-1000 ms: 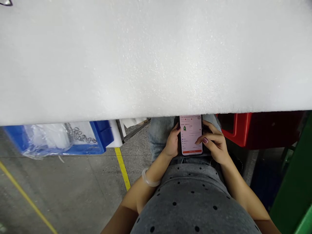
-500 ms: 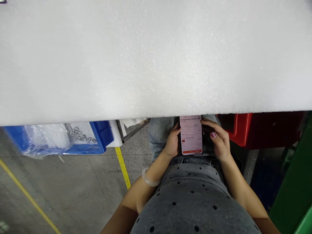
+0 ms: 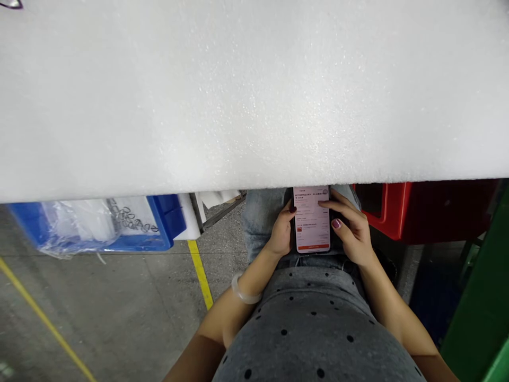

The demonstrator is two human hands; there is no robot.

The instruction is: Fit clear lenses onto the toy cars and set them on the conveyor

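Below the front edge of the white foam surface, a smartphone [image 3: 313, 228] with a lit, mostly white page and an orange bar at its bottom lies over my lap. My left hand [image 3: 281, 233] is closed around its left side, thumb on the edge by the screen. At the phone's right side is my right hand [image 3: 356, 233], fingers apart. Its index fingertip lies over the screen and the thumb is close to the right edge; whether they touch is unclear. The phone's top end is at the foam edge.
White foam [image 3: 254, 95] covers the surface ahead, with a dark-rimmed item [image 3: 11, 3] at its far left corner. A blue bin [image 3: 169, 223] holding clear plastic bags and dark rings is at left. Red bins [image 3: 392, 212] and a green post [image 3: 473, 297] are at right.
My right hand has moved left, bringing its index finger over the screen and its thumb closer to the phone. The left hand still holds the phone. The page looks the same.
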